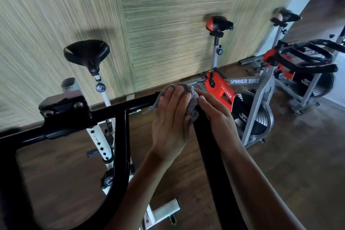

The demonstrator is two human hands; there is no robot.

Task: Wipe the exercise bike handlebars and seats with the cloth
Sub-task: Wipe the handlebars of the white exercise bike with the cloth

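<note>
A grey cloth is bunched over the corner of the near bike's black handlebar, where the cross tube meets the right side tube. My left hand lies flat over the cloth and presses it onto the bar. My right hand wraps around the cloth and the side tube from the right. The near bike's black seat stands on its white post at the upper left, untouched.
A red and grey spinner bike with a red-black seat stands by the wood-panel wall. Another bike with black handlebars is at the far right. Brown wooden floor lies below.
</note>
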